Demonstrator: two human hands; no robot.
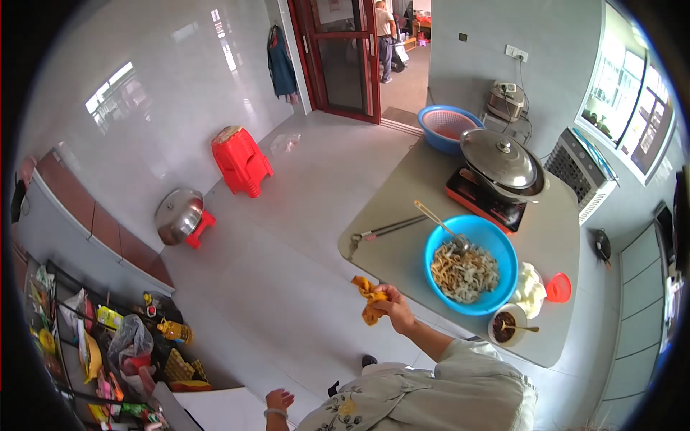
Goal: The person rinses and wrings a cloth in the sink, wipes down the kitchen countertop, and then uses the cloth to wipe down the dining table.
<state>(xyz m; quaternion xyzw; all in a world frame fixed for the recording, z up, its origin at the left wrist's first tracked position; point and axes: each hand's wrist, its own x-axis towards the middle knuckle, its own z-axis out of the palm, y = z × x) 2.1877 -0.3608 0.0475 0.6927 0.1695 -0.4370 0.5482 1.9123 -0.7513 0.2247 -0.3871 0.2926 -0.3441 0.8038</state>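
My right hand (392, 307) is closed on a crumpled orange-brown cloth (370, 300), held out over the floor just off the near left edge of the table. My left hand (279, 400), with a pale bracelet at the wrist, hangs low at my side. It holds nothing, and its fingers look loosely apart. On the table (388, 251), closest to the cloth, lie long metal tongs (388, 228). A blue basin (510, 248) contains a brown and whitish shredded mixture (463, 273), with a ladle (438, 219) resting in it.
A lidded pan (503, 158) sits on an induction cooker (481, 201). Near the basin are a bowl of dark sauce (508, 323), a white plastic bag (530, 291) and a red dish (558, 288). Red stools (239, 161) stand by the wall; a cluttered rack (108, 337) is at left. Another person (385, 39) stands beyond the doorway.
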